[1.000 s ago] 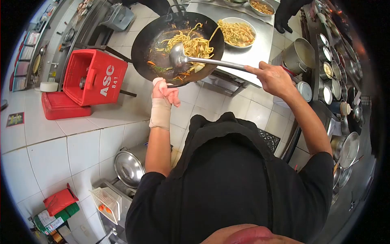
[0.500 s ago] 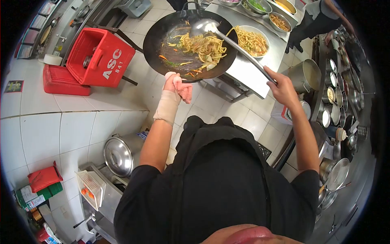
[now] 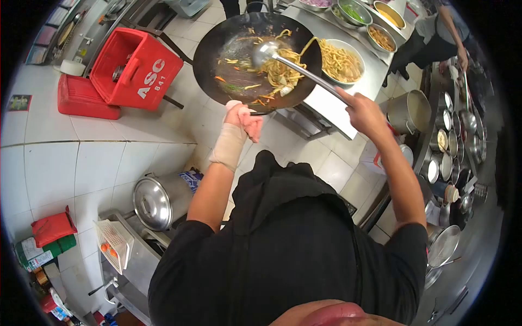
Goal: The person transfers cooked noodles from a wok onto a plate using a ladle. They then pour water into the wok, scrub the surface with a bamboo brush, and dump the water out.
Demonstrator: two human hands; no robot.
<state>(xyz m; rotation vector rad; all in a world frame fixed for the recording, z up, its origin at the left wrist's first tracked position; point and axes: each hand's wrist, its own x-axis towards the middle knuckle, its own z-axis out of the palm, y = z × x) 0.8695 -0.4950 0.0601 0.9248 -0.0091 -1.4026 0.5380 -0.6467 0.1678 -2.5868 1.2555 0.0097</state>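
Observation:
A large black wok (image 3: pixel 209 68) hangs tilted in front of me. My left hand (image 3: pixel 237 115), with a bandaged wrist, grips its near rim through a pink cloth (image 3: pixel 252 128). Closed round the handle of a long steel ladle (image 3: pixel 312 77) is my right hand (image 3: pixel 363 113). The ladle's bowl is over the wok, at the left edge of the noodles (image 3: pixel 283 76). Bits of carrot and greens lie low in the wok. Right beside the wok, a white bowl (image 3: pixel 359 54) heaped with noodles stands on the steel table (image 3: pixel 340 108).
A red box (image 3: pixel 136 70) is at the left, a lidded steel pot (image 3: pixel 154 204) at the lower left. Bowls of ingredients, one with greens (image 3: pixel 353 12), stand at the top. A large pot (image 3: pixel 409 111) and a co-worker's hand (image 3: pixel 463 58) with a ladle are at the right.
The ladle's bowl has come back over the wok from its far rim, and my right hand has moved slightly. At the right, a co-worker's arm with a ladle now shows.

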